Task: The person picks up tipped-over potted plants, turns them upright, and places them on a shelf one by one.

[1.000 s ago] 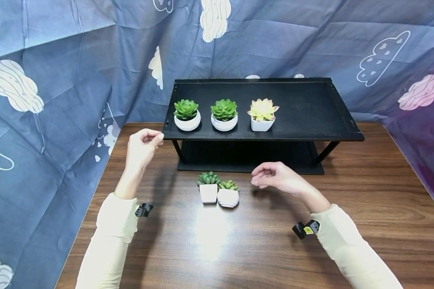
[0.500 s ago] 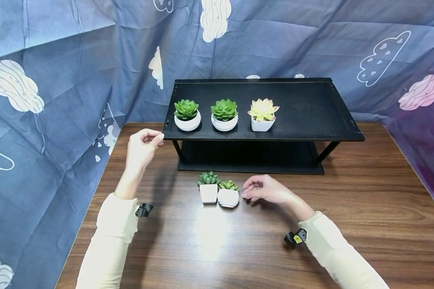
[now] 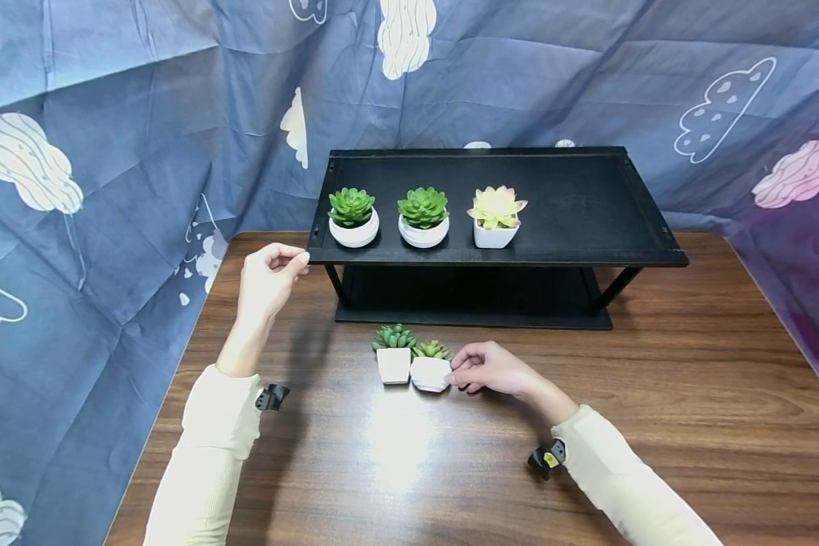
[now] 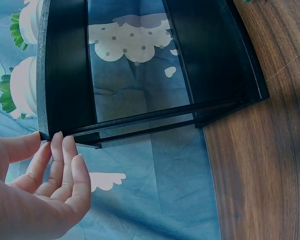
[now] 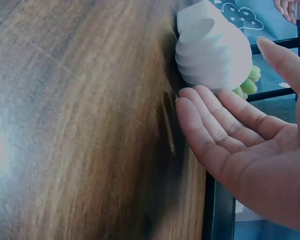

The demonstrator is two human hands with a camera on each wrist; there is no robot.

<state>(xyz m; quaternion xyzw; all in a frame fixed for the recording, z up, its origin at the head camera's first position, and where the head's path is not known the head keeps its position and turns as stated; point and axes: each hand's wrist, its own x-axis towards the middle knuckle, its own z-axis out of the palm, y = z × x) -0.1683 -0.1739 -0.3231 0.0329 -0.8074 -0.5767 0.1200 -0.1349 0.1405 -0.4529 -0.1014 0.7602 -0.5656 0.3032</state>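
From the head view, your right hand hides the right side of the ribbed white pot on the wooden bench; your left hand rests at the black shelf corner, fingers loosely curled, empty. The left wrist view crops that shelf. In the right wrist view, your fingers lie straight beside the pot; contact is unclear.

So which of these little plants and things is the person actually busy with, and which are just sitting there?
In hand:
right hand touching the ribbed white pot
square pot beside it
left hand at the black shelf corner

Just sitting there:
three potted succulents on the shelf
cloud-print cloth
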